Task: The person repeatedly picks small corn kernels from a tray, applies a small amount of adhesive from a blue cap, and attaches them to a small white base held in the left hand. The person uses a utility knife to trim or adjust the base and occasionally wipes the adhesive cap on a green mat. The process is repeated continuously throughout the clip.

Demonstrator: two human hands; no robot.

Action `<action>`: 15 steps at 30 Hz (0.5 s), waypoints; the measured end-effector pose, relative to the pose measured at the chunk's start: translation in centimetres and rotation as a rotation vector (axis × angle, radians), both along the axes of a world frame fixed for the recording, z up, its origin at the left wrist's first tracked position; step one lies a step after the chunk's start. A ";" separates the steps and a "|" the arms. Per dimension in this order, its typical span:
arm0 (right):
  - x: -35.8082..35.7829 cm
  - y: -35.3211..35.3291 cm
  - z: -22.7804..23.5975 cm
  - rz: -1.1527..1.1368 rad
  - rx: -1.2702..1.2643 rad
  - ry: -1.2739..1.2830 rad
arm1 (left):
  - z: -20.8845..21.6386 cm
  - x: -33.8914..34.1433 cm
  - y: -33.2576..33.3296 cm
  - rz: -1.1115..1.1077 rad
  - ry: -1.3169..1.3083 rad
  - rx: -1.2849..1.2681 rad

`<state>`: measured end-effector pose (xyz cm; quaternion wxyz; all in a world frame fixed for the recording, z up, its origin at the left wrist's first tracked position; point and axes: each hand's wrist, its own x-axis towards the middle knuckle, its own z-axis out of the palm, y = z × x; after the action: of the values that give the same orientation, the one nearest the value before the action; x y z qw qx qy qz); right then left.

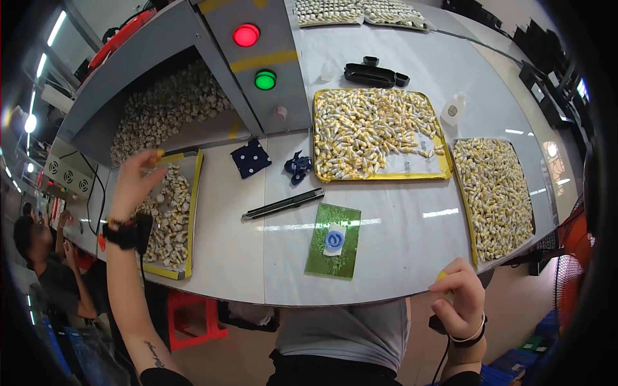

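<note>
My left hand is over a yellow-edged tray of small whitish and yellow pieces, at the mouth of a grey box. Its fingers and thumb are apart, a yellow patch shows at one fingertip, and nothing can be made out between them. Near the table's front edge at the right, my right hand hovers with bent fingers, thumb apart. It too has yellow at a fingertip and no visible object in it. A green rectangular plate lies between the hands, with a blue ring-shaped mark on a white patch.
The grey box carries red and green lights and holds a heap of pale pieces. Two yellow-edged trays, one at centre back and one at right, hold small yellow-white pieces. A black cutter-like tool, dotted cloth and white bottle lie around.
</note>
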<state>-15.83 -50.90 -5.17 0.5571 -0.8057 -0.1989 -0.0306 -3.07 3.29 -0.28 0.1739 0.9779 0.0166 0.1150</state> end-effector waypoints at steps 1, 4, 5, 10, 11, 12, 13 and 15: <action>-0.2 -0.2 0.0 -0.013 -0.011 -0.015 | 0.1 2.5 -0.9 -0.027 -0.021 0.012; -0.8 -0.5 0.2 -0.023 -0.052 -0.032 | -1.5 9.5 -2.0 -0.053 -0.061 0.088; -1.1 -0.6 0.5 -0.021 -0.069 -0.029 | -2.2 11.4 -2.3 -0.012 -0.028 0.180; -2.2 -1.8 1.4 -0.029 -0.166 -0.058 | -5.7 17.4 -1.1 0.122 0.046 0.441; -2.1 -2.1 1.9 -0.041 -0.215 -0.084 | -5.5 17.5 -1.6 0.108 0.045 0.467; -1.7 -2.4 2.2 -0.046 -0.262 -0.105 | -5.3 17.0 -1.7 0.097 0.049 0.497; -1.4 -2.5 2.8 -0.042 -0.305 -0.129 | -5.3 16.8 -0.2 0.087 0.034 0.490; 0.4 -2.2 4.4 -0.104 -0.495 -0.274 | -5.3 15.4 3.8 0.018 -0.153 0.417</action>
<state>-15.42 -53.15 -0.79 0.3092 -0.9145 -0.2324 -0.1183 12.28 7.08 -5.61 -0.0325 0.9809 -0.0123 0.1913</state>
